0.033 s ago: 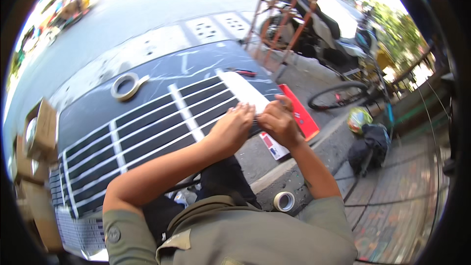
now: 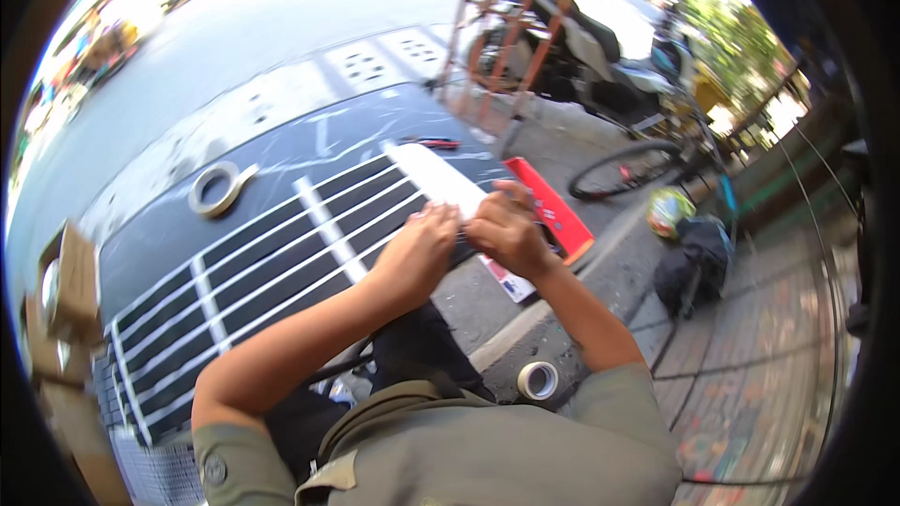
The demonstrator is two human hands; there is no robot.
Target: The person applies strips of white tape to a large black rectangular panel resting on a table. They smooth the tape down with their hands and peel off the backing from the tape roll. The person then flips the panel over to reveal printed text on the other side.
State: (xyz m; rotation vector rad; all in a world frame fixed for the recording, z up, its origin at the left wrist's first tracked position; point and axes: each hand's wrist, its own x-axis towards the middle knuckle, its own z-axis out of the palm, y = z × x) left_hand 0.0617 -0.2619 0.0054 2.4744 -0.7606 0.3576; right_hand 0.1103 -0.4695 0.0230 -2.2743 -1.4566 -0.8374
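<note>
My left hand (image 2: 422, 242) rests with its fingers laid out on the right end of a black panel (image 2: 253, 267) crossed by white tape strips. Close beside it my right hand (image 2: 509, 232) is closed, its fingertips pinched at the panel's near right corner; what they grip is too small and blurred to make out. A long white rounded sheet (image 2: 436, 171) lies just beyond both hands along that end. On the dark table top (image 2: 319, 145), a roll of masking tape (image 2: 234, 189) has its end loose. A slim red and dark tool (image 2: 431, 142) lies past the sheet.
A red open box (image 2: 525, 173) and a white package (image 2: 514, 283) are right of the table. Another tape roll (image 2: 551, 372) sits on the ledge near my right elbow. Cardboard boxes (image 2: 82, 290) stand left. A bicycle (image 2: 656, 164), motorbike and dark bag (image 2: 694, 267) are at right.
The whole scene has shifted slightly left in the picture, as the view turned a little to the right. My hands keep the same posture at the panel's corner.
</note>
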